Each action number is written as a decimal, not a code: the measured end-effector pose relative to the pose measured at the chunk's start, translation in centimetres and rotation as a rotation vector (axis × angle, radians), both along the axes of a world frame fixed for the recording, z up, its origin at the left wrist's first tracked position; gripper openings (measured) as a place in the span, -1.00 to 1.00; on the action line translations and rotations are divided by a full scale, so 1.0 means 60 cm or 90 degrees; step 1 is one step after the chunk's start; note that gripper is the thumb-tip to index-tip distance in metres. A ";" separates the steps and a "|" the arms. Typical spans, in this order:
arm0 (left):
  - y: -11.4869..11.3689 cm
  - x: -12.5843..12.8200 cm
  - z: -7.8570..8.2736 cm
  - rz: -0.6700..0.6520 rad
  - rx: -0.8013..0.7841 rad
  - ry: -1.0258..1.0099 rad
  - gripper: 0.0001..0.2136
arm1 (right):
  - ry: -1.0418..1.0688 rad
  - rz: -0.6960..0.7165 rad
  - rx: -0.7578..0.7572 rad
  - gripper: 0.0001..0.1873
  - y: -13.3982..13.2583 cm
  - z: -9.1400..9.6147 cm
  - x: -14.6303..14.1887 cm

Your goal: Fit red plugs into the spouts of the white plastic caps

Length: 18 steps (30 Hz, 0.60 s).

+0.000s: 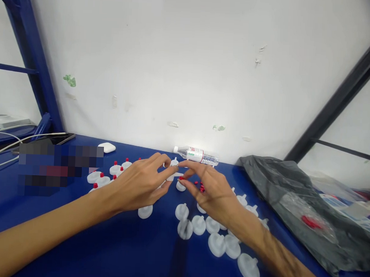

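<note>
The left hand [140,185] reaches in from the near left corner of the blue counter [121,250]. Its fingers [164,173] are closed in a pinch on a white disc [172,170], held just above the counter's middle, toward the back edge. The right hand [213,193] comes in from the near right, and its fingers [193,167] are curled inward with the tips meeting the same white disc from the other side. A red cap [181,178] shows at one of the lower fingertips - whether it is gripped or only lying there I cannot tell, since the picture is blurred at that spot.

Under and in front of the right wrist lie the plain discs [217,244], white with short stems. They are scattered close together, some touching, and trail off toward the near right edge. Beyond the left hand, toward the back left, sit the capped discs [102,179], each topped in red. A few loose red caps [201,187] lie just behind the right hand.

Along the back edge, against the white wall [188,73], a clear bottle [196,155] lies on its side. A crumpled grey bag [281,187] covers the right end of the counter. Near the back left corner there is a small white case [106,147], a dark phone [54,138] and pale cables [7,141] - well apart from both hands.
</note>
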<state>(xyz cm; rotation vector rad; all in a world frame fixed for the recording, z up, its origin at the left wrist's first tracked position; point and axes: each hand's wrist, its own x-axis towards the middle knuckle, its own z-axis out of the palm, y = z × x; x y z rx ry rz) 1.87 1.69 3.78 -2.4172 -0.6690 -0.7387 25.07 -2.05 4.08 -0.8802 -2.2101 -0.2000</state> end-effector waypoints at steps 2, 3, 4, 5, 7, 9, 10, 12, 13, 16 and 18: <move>-0.003 -0.005 -0.003 -0.006 0.019 0.002 -0.78 | 0.009 -0.004 -0.002 -0.57 -0.003 -0.008 -0.002; -0.004 -0.006 -0.004 -0.005 0.023 0.003 -0.77 | 0.009 -0.009 -0.004 -0.57 -0.005 -0.011 -0.002; -0.005 -0.007 -0.006 -0.003 0.021 0.005 -0.75 | 0.006 -0.013 -0.005 -0.57 -0.005 -0.014 -0.002; -0.006 -0.007 -0.008 -0.001 0.015 0.007 -0.73 | 0.001 -0.016 -0.004 -0.57 -0.005 -0.017 -0.002; -0.008 -0.006 -0.011 -0.005 0.005 0.012 -0.71 | -0.010 -0.016 0.003 -0.57 -0.004 -0.024 -0.001; -0.010 -0.005 -0.014 -0.012 0.004 0.019 -0.72 | -0.016 -0.012 0.007 -0.57 -0.004 -0.029 -0.001; -0.011 -0.004 -0.015 -0.012 0.005 0.019 -0.73 | -0.016 -0.012 0.009 -0.58 -0.004 -0.030 -0.001; -0.013 -0.003 -0.015 -0.009 0.005 0.016 -0.74 | -0.013 -0.009 0.014 -0.58 -0.005 -0.031 -0.002; -0.015 -0.003 -0.014 -0.008 0.005 0.014 -0.74 | -0.010 -0.009 0.018 -0.58 -0.006 -0.031 -0.002; -0.016 -0.005 -0.011 -0.007 0.014 0.010 -0.69 | -0.007 -0.014 0.031 -0.59 -0.008 -0.028 -0.002; -0.015 -0.007 -0.008 -0.001 0.017 0.009 -0.70 | -0.005 -0.021 0.034 -0.58 -0.008 -0.026 -0.001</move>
